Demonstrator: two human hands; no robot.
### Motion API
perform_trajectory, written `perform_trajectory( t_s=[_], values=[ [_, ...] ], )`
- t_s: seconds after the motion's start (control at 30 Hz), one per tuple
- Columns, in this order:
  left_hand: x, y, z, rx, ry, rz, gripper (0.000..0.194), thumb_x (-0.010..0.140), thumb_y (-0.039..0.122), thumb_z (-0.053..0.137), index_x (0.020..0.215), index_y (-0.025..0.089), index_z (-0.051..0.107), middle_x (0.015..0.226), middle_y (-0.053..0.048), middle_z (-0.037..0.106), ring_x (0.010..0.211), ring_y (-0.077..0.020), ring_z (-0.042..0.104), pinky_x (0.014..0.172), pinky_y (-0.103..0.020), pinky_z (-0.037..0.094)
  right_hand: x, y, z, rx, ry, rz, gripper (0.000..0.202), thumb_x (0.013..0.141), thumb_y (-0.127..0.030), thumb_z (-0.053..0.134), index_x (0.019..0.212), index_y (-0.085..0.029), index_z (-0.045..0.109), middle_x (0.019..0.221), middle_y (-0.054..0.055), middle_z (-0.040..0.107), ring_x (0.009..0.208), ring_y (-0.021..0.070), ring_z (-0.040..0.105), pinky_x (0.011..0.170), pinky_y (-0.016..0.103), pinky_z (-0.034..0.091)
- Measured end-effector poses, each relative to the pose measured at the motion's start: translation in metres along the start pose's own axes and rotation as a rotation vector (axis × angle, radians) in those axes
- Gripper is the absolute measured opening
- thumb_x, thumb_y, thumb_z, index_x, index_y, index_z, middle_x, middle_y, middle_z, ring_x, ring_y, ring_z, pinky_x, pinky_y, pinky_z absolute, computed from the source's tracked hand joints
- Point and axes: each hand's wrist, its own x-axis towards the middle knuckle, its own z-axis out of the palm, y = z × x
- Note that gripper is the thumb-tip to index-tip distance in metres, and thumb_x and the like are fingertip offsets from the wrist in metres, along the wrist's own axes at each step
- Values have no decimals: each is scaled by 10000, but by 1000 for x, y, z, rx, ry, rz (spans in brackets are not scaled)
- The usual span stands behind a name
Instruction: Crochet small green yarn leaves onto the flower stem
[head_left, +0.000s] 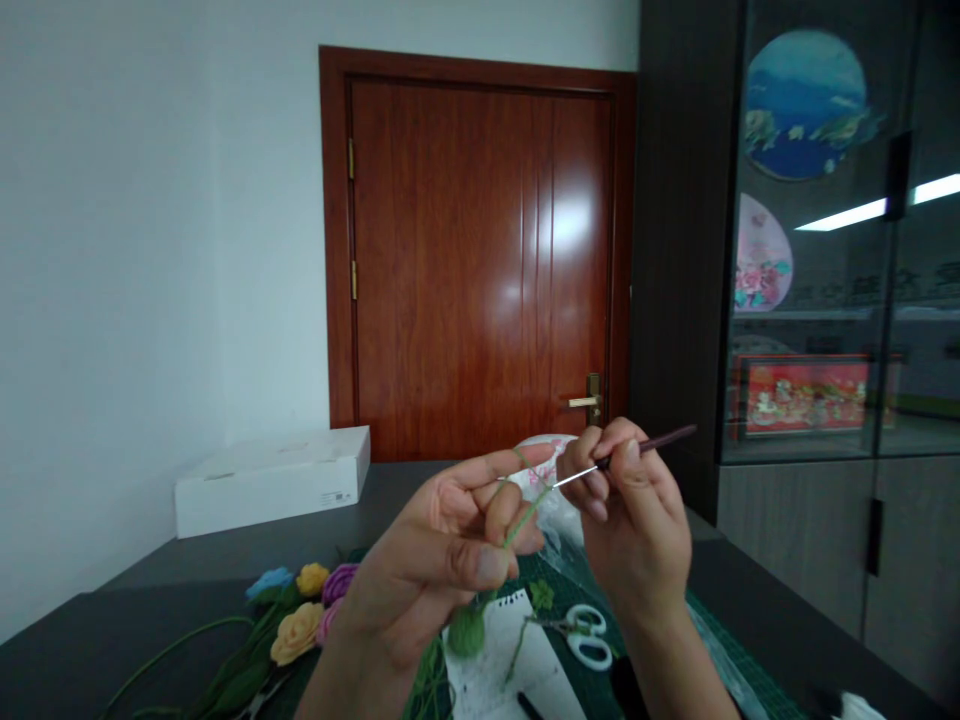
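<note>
My left hand (457, 535) is raised over the table, its index finger stretched out and its thumb pinching a strand of green yarn (526, 519). The yarn loops round the index finger and runs to the tip of a crochet hook (660, 439). My right hand (634, 500) grips that hook by its dark handle, the metal shaft pointing left into the yarn. Below the hands, a small ball of green yarn (466, 632) rests on a white notepad (540, 675). A small green crocheted piece (541, 596) lies just beyond the pad.
Scissors (590, 648) with white handles lie on a green cutting mat (750, 655), near a black pen (529, 706). Crocheted flowers (297, 632) are bunched at left. A long white box (274, 482) stands behind them. Clear plastic wrapping (559, 520) sits behind my hands.
</note>
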Motion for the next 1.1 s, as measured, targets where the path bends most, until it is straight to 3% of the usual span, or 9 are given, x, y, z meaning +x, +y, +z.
perform_trajectory(
  t_s=[0.2, 0.3, 0.4, 0.5, 0.63, 0.77, 0.9, 1.0, 1.1],
  values=[
    [3, -9, 7, 356, 201, 164, 853, 657, 125, 866, 1450, 175, 556, 689, 30, 601, 699, -149, 506, 717, -292, 400, -2, 10, 6, -6, -43, 133, 267, 970, -401, 602, 810, -237, 466, 657, -67, 462, 493, 85, 402, 493, 224, 376],
    [2, -19, 13, 578, 323, 273, 837, 742, 122, 803, 1510, 206, 482, 707, 33, 612, 745, -171, 545, 778, -328, 423, -8, 13, 0, -335, -44, -200, 113, 940, -251, 652, 884, -252, 554, 739, -31, 580, 613, 133, 562, 567, 275, 473],
    [2, -25, 19, 624, 409, 291, 767, 742, 89, 777, 1460, 232, 550, 720, 42, 573, 707, -153, 499, 740, -311, 417, -11, 13, -13, -776, -113, -629, 228, 857, -61, 679, 968, -258, 650, 796, -2, 673, 707, 169, 621, 660, 334, 507],
    [2, -24, 20, 386, 262, 153, 746, 665, 71, 822, 1371, 220, 632, 706, 39, 565, 695, -134, 480, 687, -270, 389, -12, 11, -18, -812, -162, -795, 271, 865, -45, 658, 1034, -257, 667, 811, 1, 685, 714, 171, 624, 682, 352, 510],
    [3, -11, 13, 58, 72, -15, 683, 617, 110, 836, 1283, 119, 688, 687, 31, 495, 690, -123, 430, 688, -250, 378, -8, 8, -7, -383, -4, -473, 65, 957, -186, 606, 922, -234, 632, 711, -17, 574, 646, 155, 565, 630, 331, 478],
    [1, 0, 3, -44, -11, -21, 727, 639, 86, 811, 1347, 85, 645, 640, 70, 393, 620, -97, 319, 745, -267, 404, -2, 1, 1, -79, 35, -138, 200, 1004, -302, 536, 819, -227, 549, 629, -51, 433, 534, 112, 395, 525, 253, 352],
    [2, -2, -2, 28, 9, 20, 754, 638, 105, 839, 1363, 89, 631, 642, 65, 455, 627, -100, 364, 713, -268, 396, 3, 3, -2, 22, 29, 56, 270, 982, -350, 575, 765, -218, 483, 627, -63, 411, 500, 83, 344, 498, 222, 316],
    [6, -12, -2, 273, 145, 126, 810, 676, 97, 853, 1432, 158, 566, 689, 41, 577, 668, -118, 465, 679, -264, 380, 3, 13, -3, -40, 20, 86, 268, 966, -385, 612, 793, -225, 484, 656, -59, 477, 509, 85, 415, 511, 227, 376],
    [11, -23, 2, 511, 276, 238, 829, 738, 112, 815, 1495, 181, 483, 693, 47, 601, 678, -132, 508, 679, -281, 386, -2, 23, -8, -344, 14, -156, 160, 952, -292, 643, 848, -237, 534, 726, -38, 572, 590, 119, 551, 567, 262, 465]
  ],
)
